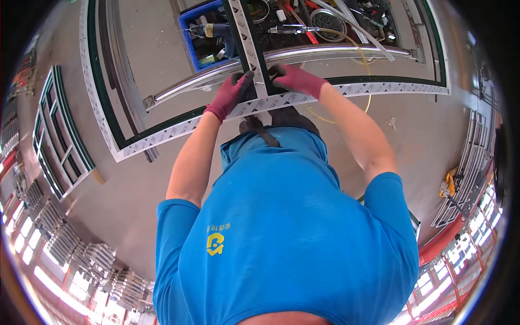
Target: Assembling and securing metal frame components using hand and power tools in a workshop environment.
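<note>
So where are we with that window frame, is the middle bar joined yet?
Done, it seems: the outer frame is assembled, its protective film on, and the middle bar sits in place. In hand: the left hand and right hand, both in red gloves, press on the joint where the bar meets the near rail. Whether it is fastened cannot be told. The drill lies unused in the blue bin.

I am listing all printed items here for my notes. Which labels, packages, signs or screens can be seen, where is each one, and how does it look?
Protective film: on the window frame under both gloved hands, a white strip with small dark repeated marks.
Shirt emblem: on the blue shirt, small, yellow.
No screens, signs or packages can be made out.
</note>
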Demonstrator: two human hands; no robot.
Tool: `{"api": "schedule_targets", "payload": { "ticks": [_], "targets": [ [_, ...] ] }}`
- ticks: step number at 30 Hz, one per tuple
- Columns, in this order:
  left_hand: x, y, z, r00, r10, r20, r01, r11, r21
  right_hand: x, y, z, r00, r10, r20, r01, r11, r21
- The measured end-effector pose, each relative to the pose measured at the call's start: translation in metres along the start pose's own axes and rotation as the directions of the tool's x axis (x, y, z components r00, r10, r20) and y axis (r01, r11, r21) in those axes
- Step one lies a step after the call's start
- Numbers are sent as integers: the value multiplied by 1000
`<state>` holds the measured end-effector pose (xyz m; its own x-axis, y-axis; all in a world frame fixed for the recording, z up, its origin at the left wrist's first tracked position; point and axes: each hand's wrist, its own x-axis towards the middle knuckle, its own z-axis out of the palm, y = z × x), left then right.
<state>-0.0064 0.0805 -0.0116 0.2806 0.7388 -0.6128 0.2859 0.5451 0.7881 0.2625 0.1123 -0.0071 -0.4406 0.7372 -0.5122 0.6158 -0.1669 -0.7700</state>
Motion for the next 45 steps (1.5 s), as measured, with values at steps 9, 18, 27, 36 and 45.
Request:
{"api": "schedule_targets", "payload": {
  "ticks": [9,18,27,36,45],
  "targets": [
    [18,-21,-6,975,206,-84,-186,961,203,77,75,28,989,72,130,-61,995,-83],
    [23,-18,1,954,265,-139,-220,935,277,72,97,32,969,120,-214,-136,989,-59],
    [10,-44,-18,963,209,-170,-136,922,362,26,32,26,935,18,-354,-53,995,-89],
    [-64,-22,-48,941,288,-180,-34,607,794,-91,45,-31,807,-183,-562,-204,806,-555],
    [-71,-1,-31,932,284,-223,0,619,786,-101,26,-24,779,-67,-623,-265,865,-425]
  ]
}}
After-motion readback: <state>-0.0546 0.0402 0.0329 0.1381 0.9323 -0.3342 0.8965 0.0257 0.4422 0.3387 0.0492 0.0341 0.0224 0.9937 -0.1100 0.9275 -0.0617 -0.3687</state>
